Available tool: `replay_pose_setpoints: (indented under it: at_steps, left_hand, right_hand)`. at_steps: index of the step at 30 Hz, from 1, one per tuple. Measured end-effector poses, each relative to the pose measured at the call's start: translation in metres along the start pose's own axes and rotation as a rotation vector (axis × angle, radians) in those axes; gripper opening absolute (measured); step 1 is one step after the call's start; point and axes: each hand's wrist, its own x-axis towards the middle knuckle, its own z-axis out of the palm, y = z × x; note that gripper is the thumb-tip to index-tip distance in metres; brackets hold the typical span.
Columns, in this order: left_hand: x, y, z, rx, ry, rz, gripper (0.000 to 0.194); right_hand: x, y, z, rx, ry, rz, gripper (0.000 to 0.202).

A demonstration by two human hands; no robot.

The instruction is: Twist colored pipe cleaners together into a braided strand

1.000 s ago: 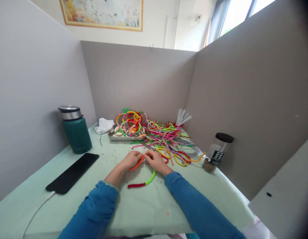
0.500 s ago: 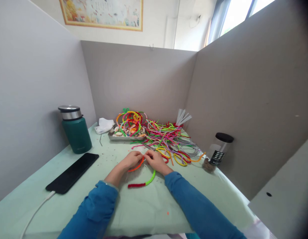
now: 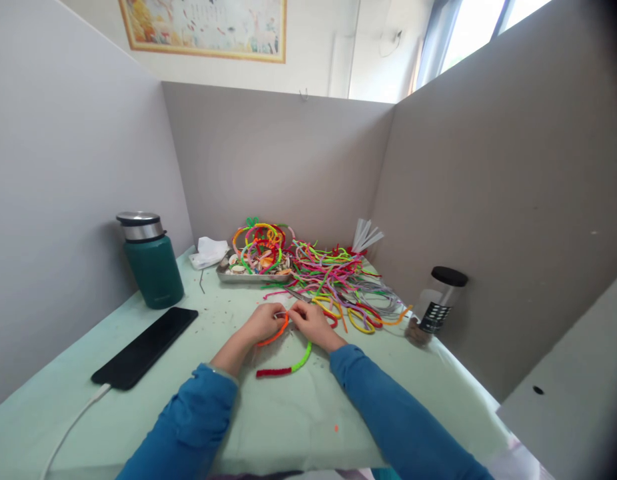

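Observation:
My left hand (image 3: 262,323) and my right hand (image 3: 311,321) meet over the middle of the table, fingertips pinched close together. Between them is a curved band wrapped in fuzzy pipe cleaner. Its orange stretch (image 3: 273,339) runs down beneath my left hand. The band's green stretch (image 3: 302,360) and dark red end (image 3: 273,373) come out below my right hand and rest on the cloth. A thin pale strand shows at my left fingertips; its kind cannot be made out. The exact pinch points are partly hidden by the fingers.
Scissors (image 3: 333,307) with yellow-and-red handles lie just beyond my right hand. Behind are a pile of pipe cleaners (image 3: 333,267) and a metal tray (image 3: 253,279) with shells and fuzzy hoops. A green bottle (image 3: 153,267), black phone (image 3: 146,347) and clear jar (image 3: 433,310) stand or lie at the sides.
My left fingertips have shifted slightly, and the pale strand shows more between them. My right hand and the band have hardly moved.

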Motion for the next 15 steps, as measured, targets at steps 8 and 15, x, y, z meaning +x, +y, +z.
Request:
replay_pose_setpoints:
  at_steps: [8,15]
  left_hand:
    - [-0.0012,0.0069,-0.0029,0.008,0.018,-0.04,0.023]
    - [-0.0013,0.0087,-0.0048,-0.033,0.016,-0.062,0.028]
  right_hand:
    - [0.0002,-0.0015,-0.0004,-0.004,0.0,-0.002,0.018]
    - [0.0004,-0.0018,-0.0008,-0.016,0.002,0.007,0.019]
